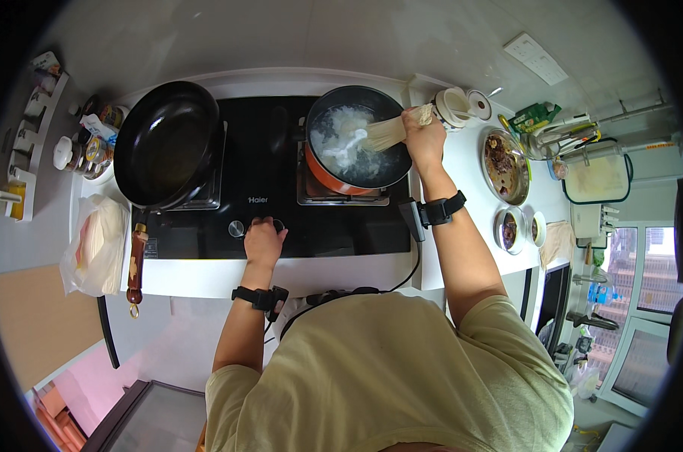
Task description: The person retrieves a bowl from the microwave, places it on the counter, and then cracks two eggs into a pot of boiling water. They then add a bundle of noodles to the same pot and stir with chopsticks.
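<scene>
My right hand [425, 138] grips a bundle of dried noodles [385, 133], tilted so that its lower end dips into the pot. The orange pot [333, 179] with a dark inside sits on the right burner, and its water [341, 118] is bubbling with white foam and some steam. At the front of the black Haier gas hob [262, 152], my left hand [264, 240] has its fingers on a control knob [279, 225], which they partly hide. A second knob [236, 229] is just left of it.
A black frying pan [166, 147] covers the left burner, its wooden handle [137, 265] jutting past the counter edge. Left are seasoning jars [92, 150] and a plastic bag [95, 243]. On the right stand a metal plate of food [505, 166], small bowls [511, 229] and lidded ceramic jars [453, 106].
</scene>
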Tool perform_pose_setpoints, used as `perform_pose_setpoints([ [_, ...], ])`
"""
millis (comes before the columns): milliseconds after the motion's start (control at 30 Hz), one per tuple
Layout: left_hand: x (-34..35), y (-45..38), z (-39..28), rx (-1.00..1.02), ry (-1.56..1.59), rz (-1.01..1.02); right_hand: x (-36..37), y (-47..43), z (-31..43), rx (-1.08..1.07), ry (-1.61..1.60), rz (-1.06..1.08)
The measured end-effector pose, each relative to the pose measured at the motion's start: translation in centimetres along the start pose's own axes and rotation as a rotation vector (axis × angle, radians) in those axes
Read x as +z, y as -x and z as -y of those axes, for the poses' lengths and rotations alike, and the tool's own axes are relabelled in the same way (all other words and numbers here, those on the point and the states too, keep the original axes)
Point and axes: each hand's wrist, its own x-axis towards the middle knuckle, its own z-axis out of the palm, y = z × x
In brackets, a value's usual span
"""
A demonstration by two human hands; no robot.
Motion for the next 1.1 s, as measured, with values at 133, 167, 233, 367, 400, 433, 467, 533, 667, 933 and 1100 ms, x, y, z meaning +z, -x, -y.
perform_pose_setpoints([
  [133,0.1,0.0,0.0,0.009,-0.011,-0.006,0.2,0.0,0.0,-0.015,0.009,-0.012],
  [167,0.0,0.0,0.0,0.014,-0.015,-0.014,0.3,0.0,0.0,-0.011,0.016,-0.012],
  [233,0.0,0.0,0.0,0.014,-0.015,-0.002,0.4,-0.1,-0.2,0.005,0.001,-0.008],
  [367,-0.2,0.0,-0.1,0.001,0.001,-0.003,0.9,-0.3,-0.8,0.040,-0.069,0.002],
  [400,-0.2,0.0,-0.1,0.001,0.005,0.001,1.0,-0.4,-0.9,0.045,-0.081,0.004],
  [433,-0.2,0.0,-0.2,0.001,0.007,0.000,1.1,-0.4,-1.1,0.053,-0.094,0.004],
  [467,-0.3,0.0,-0.2,-0.001,0.005,-0.001,1.2,-0.5,-1.3,0.060,-0.107,0.005],
  [533,-0.3,0.0,-0.2,-0.002,0.010,0.004,1.4,-0.6,-1.6,0.065,-0.130,0.006],
  [667,-0.3,0.0,-0.2,-0.014,0.004,0.009,1.6,-0.8,-2.1,0.046,-0.145,0.053],
  [933,-0.1,0.0,-0.1,-0.017,0.008,0.009,1.8,-0.6,-1.4,0.072,-0.154,0.045],
  [1100,0.1,0.1,0.0,-0.012,0.000,0.003,1.9,-0.4,-0.8,0.050,-0.115,0.092],
])
